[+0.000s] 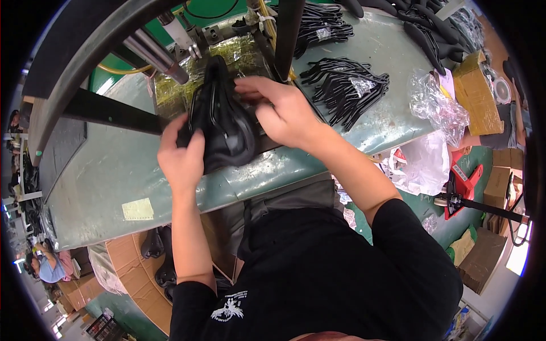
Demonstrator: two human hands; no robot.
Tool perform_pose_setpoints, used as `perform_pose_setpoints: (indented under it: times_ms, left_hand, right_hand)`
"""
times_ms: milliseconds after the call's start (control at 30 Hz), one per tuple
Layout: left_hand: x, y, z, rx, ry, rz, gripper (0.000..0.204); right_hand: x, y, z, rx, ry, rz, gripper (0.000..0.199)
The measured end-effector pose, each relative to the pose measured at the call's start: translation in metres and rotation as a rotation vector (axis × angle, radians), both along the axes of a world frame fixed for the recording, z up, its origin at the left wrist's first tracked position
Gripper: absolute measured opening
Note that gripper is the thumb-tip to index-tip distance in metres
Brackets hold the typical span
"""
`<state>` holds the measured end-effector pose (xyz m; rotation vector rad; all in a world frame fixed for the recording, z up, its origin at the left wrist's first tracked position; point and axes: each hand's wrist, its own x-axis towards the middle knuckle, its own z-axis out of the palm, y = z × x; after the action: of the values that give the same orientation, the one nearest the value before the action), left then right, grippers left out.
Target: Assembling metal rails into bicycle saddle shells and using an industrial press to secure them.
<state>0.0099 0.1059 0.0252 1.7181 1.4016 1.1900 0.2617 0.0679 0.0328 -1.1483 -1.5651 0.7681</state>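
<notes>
A black bicycle saddle (244,139) lies underside up beneath the press, its narrow nose pointing away from me. Black saddle rails (211,108) run along its underside. My left hand (182,153) grips the saddle's left edge near the wide rear end, thumb over the rim and fingers partly hidden. To the right of the saddle is my right hand (281,111), slightly blurred, its fingers stretched toward the saddle's side and nothing visible in them. Whether its fingertips touch the saddle I cannot tell. The metal press cylinder (156,54) hangs just left of the saddle's nose.
Bundles of black rails (350,88) lie on the green table (239,184) at right. Beyond them sits a heap of black saddles (429,34). Dark press posts (114,112) stand close on both sides. A cardboard box (478,94), plastic wrap (438,108) and a red pallet jack (463,182) are farther right.
</notes>
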Motion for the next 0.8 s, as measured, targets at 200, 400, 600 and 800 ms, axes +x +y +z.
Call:
perform_pose_setpoints:
  times_ms: [200, 400, 600, 800]
  left_hand:
    - [0.011, -0.050, 0.027, -0.518, -0.330, -0.471, 0.011]
    - [0.025, -0.061, 0.046, -0.332, -0.668, -0.728, 0.045]
    - [-0.052, -0.085, -0.004, -0.443, -0.253, -0.614, 0.031]
    - [-0.101, -0.116, -0.017, -0.480, -0.358, -0.445, 0.029]
  right_hand:
    - [0.043, -0.033, -0.025, 0.375, -0.480, -0.150, 0.076]
    - [0.078, -0.066, -0.038, -0.054, 0.132, -0.442, 0.049]
    - [0.146, -0.072, 0.022, -0.288, 0.437, -0.651, 0.050]
    - [0.240, 0.056, 0.039, -0.055, 0.171, -0.494, 0.049]
